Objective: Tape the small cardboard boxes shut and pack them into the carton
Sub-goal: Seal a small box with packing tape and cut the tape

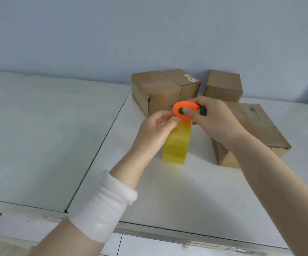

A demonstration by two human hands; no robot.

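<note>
My right hand (212,121) grips a small orange cutter (183,110) with dark green parts, thumb pressed on its top. My left hand (156,130) pinches the cutter's left end, above a roll of yellow tape (176,145) that stands on edge on the white table. Just behind the hands sit two small cardboard boxes pressed together (160,89). A third small box (223,85) stands at the back right against the wall. A larger flat cardboard box (260,126) lies to the right, partly hidden by my right forearm.
The white table (168,191) is bounded by a pale blue wall behind. A second table surface (38,135) adjoins on the left, divided by a dark seam. A white wristband (103,206) wraps my left forearm. Floor shows beyond the near edge.
</note>
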